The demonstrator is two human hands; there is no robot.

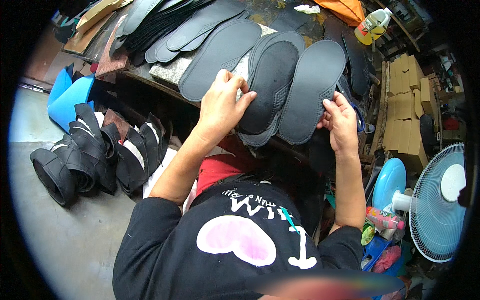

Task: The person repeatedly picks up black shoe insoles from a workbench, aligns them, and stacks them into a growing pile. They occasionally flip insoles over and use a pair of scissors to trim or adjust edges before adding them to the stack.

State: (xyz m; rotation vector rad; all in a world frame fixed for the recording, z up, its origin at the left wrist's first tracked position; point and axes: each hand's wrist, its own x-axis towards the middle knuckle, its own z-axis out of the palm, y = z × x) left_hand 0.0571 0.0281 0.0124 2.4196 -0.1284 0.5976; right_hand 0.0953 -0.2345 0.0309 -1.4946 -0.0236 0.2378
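Note:
A black sandal footbed (pixel 313 90) with a stitched edge is pinched along its right side by my right hand (pixel 342 120), thumb on top and fingers curled at the edge. Left of it, overlapping black footbeds (pixel 272 82) lie in a stack, the top one darker and softer-looking. My left hand (pixel 223 102) is over the near left side of this stack, fingers bent and thumb close to the index finger. Whatever is between them is too small to make out. Another large black footbed (pixel 217 57) lies flat beyond the left hand, on a pale slab (pixel 172 70).
Several black footbeds (pixel 182 35) are piled at the back left. Rolled black strap pieces (pixel 75 160) and a blue sheet (pixel 70 95) are at the left. At the right are a yellow-liquid jug (pixel 372 27), brown boxes (pixel 405 110) and a fan (pixel 437 200).

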